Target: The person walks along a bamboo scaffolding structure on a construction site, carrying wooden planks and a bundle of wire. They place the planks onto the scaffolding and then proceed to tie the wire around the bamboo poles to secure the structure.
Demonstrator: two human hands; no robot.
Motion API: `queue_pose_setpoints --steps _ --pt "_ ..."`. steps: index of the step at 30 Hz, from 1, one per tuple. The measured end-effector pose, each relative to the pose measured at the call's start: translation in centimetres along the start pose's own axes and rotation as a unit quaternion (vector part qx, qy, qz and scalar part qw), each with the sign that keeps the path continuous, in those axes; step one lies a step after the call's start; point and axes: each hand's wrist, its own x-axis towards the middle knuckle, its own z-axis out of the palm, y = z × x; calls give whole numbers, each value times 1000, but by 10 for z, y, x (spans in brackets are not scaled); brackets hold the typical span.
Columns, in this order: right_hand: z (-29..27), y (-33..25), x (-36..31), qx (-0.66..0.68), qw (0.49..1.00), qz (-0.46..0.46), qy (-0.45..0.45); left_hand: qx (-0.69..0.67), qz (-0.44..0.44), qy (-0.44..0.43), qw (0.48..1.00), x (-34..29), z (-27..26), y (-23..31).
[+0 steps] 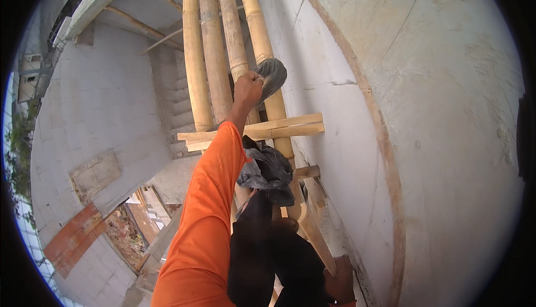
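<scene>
My left hand (248, 88), at the end of an orange sleeve, reaches forward over the bamboo poles (210, 44). It is closed around a bundle of thin grey strands (272, 81), which fans out to the right; whether these are wire or fibre I cannot tell. At the lower right, my right hand (339, 282) is wrapped around the lower end of a flat wooden strip (317, 240). Part of that hand is cut off by the lower edge. A crumpled black plastic bag (267, 167) lies between my dark-clothed legs and the wooden crosspiece (296, 125).
Several long bamboo poles run away from me, with the crosspiece laid over them. Close on the right rises a plastered wall (446, 139). To the left there is a drop beside a pale block wall (100, 106), with a rough opening (128, 234) low down.
</scene>
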Motion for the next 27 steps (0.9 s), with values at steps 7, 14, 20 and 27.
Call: queue_pose_setpoints --steps 7,14,20,27 --pt "10 -69 152 152 984 -77 45 -7 73 -85 994 -96 12 11" --pt "50 -72 343 1 989 -38 140 79 178 -104 975 -116 50 -12" --pt "49 -53 380 135 986 27 90 46 194 -95 975 -120 55 -17" --pt "42 -67 386 294 953 71 -7 51 168 -125 977 -122 58 -22"
